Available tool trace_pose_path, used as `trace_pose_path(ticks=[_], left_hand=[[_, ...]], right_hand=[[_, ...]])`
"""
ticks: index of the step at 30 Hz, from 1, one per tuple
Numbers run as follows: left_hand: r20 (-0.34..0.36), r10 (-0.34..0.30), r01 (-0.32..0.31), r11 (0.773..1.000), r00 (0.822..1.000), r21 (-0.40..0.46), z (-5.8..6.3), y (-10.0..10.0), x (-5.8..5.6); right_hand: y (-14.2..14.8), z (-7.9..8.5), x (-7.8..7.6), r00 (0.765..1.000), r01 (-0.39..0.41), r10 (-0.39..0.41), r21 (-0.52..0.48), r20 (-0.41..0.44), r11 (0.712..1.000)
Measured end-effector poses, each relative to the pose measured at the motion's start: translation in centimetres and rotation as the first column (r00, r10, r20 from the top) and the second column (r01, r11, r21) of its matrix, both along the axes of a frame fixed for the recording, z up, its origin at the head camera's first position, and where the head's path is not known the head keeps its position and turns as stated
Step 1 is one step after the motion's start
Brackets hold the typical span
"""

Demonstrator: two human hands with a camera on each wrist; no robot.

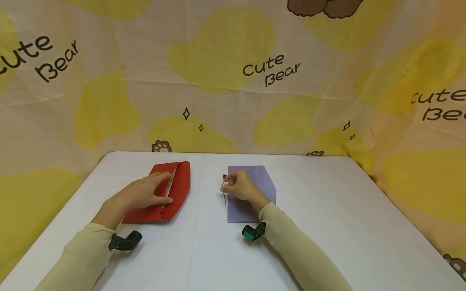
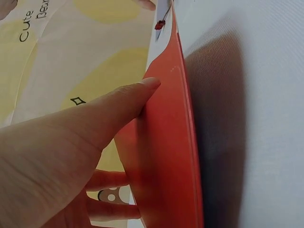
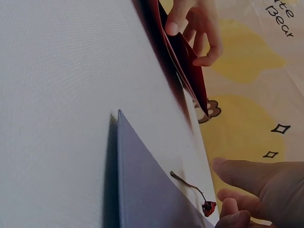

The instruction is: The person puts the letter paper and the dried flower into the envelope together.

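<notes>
A red envelope [image 1: 179, 194] lies on the left with its flap spread to the right and its pocket mouth gaping. My left hand [image 1: 147, 192] rests over that mouth, thumb and fingers spread apart along it. To the right is a purple envelope [image 1: 242, 212], flap also pointing right. My right hand [image 1: 242, 186] hangs above its left edge, with loosely bent fingers. Below the fingertips is a small dried rose [image 3: 209, 208] with a thin brown stem; in the right wrist view the thumb and fingers are apart, beside the flower.
Both envelopes lie on a white table [image 1: 204, 250]. A patterned cloth [image 1: 225, 48] with "Cute Bear" lettering hangs behind and around it. Each wrist carries a small black device [image 1: 125, 241].
</notes>
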State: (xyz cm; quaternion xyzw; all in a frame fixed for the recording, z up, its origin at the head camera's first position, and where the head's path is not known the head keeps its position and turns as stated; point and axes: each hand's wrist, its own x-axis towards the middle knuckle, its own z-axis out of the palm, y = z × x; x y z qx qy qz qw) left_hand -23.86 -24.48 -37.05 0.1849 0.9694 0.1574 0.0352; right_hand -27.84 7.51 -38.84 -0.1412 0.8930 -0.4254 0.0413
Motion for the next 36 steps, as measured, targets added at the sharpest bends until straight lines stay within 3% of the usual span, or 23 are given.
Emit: trace_pose_path(ticks=[16, 36], left_hand=[[-0.005, -0.007, 0.007, 1.0, 1.0, 0.004, -0.14, 0.0, -0.1], [0.006, -0.011, 0.011, 1.0, 1.0, 0.011, 0.23, 0.18, 0.02]], right_hand=[[-0.26, -0.68, 0.0, 0.998, 0.054, -0.055, 0.095, 0.011, 0.994], [-0.41, -0.8, 0.31, 0.998, 0.051, -0.054, 0.108, 0.02, 0.993]])
